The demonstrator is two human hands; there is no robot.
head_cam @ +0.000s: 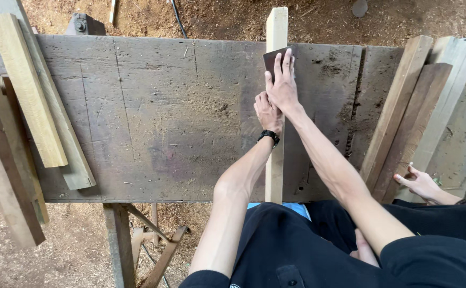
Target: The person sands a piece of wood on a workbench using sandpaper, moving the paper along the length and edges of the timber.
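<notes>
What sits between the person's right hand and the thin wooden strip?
A dark sheet of sandpaper, pressed flat under the right hand onto the strip, in the head view.

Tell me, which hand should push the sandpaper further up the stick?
Probably the right hand. It lies flat on the dark sandpaper over the wooden stick, while the left hand sits lower, pressing the stick onto the workbench.

Weathered grey plank bench [153, 117] filled view, scarred, dusted with sawdust. Bench leg with diagonal braces [137, 245] stood below. Sawdust-strewn dirt floor [57, 256] lay around. Spare boards leaned left [27, 90] and right [414, 112]. Flat daylight.
</notes>
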